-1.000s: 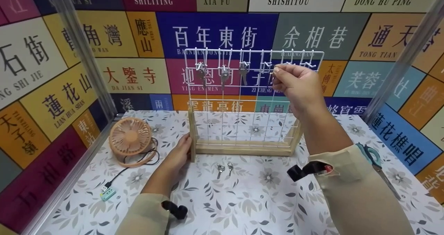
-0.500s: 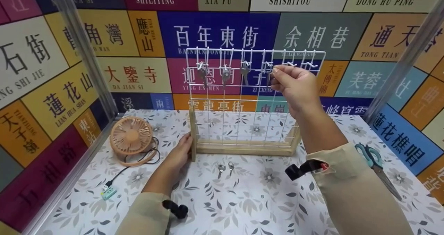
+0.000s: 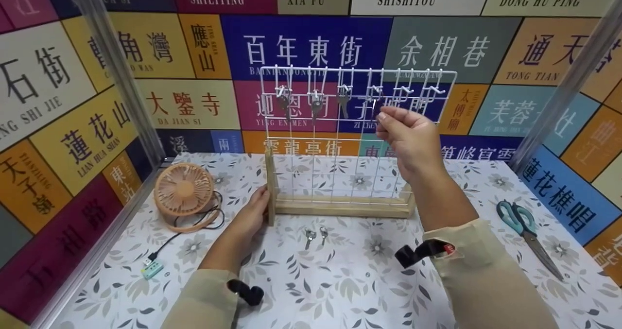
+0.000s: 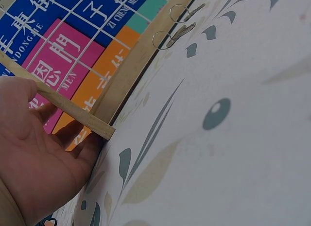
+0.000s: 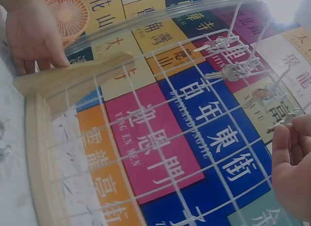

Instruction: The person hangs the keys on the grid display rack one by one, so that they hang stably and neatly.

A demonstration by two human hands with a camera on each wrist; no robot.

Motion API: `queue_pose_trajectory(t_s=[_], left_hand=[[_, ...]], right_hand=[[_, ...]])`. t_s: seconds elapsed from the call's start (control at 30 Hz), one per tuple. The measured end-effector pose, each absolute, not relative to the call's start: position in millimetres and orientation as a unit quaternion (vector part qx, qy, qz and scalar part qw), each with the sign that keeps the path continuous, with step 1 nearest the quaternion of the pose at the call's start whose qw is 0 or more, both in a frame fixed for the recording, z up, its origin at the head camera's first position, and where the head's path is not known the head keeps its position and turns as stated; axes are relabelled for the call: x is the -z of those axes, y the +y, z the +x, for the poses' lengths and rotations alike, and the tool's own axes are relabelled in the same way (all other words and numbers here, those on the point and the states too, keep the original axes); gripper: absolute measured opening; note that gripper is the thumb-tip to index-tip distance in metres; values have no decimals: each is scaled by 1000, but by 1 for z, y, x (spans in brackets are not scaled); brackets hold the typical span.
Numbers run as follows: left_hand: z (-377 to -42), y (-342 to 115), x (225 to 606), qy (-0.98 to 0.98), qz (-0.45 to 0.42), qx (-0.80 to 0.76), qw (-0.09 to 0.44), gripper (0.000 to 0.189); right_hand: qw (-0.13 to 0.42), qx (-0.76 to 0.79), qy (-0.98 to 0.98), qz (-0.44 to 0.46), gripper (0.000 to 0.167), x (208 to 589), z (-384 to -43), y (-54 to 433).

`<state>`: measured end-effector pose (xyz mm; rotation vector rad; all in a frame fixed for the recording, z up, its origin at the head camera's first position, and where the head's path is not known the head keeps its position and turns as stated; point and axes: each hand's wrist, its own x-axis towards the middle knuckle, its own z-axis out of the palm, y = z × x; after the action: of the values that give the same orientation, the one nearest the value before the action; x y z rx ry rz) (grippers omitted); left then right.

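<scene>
A white wire-grid key rack (image 3: pixel 340 208) on a wooden base stands mid-table with a row of double hooks along its top. Keys hang on the three leftmost hooks: a first key (image 3: pixel 284 104), a second key (image 3: pixel 317 106) and a third key (image 3: pixel 344 104). On the fourth hook hangs another key (image 5: pixel 278 126), with the thumb and index fingertip of my right hand (image 3: pixel 413 142) right beside its lower end. My left hand (image 3: pixel 250 215) grips the rack's left wooden post (image 4: pixel 73 109), fingers behind it. Two keys with rings (image 3: pixel 310 237) lie on the table before the rack.
An orange fan (image 3: pixel 183 190) with a black cable stands left of the rack. A small mint-green block (image 3: pixel 152 270) lies by the cable's plug. Teal-handled scissors (image 3: pixel 527 229) lie on the right. Sign-covered panels enclose the back and sides.
My right hand has moved down from the fourth hook, and its key now hangs there beside the fingertips. My left hand has stayed on the post.
</scene>
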<state>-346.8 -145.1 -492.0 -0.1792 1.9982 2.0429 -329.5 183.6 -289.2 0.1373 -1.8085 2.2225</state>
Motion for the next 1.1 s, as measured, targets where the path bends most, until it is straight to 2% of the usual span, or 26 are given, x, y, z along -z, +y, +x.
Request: queue_pose_trajectory(t_s=[0.3, 0.5, 0.77, 1.1], left_hand=[[-347, -145, 491, 691, -67, -705, 145, 56], [-347, -145, 491, 682, -70, -713, 147, 54], [-349, -145, 494, 691, -69, -705, 148, 61], [-348, -145, 493, 678, -72, -717, 149, 57]], right_hand=[[74, -746, -657, 75, 17, 355, -322, 165], [20, -727, -684, 58, 20, 399, -325, 146], [-23, -711, -702, 37, 21, 431, -332, 140], [-68, -660, -748, 29, 27, 465, -342, 140]])
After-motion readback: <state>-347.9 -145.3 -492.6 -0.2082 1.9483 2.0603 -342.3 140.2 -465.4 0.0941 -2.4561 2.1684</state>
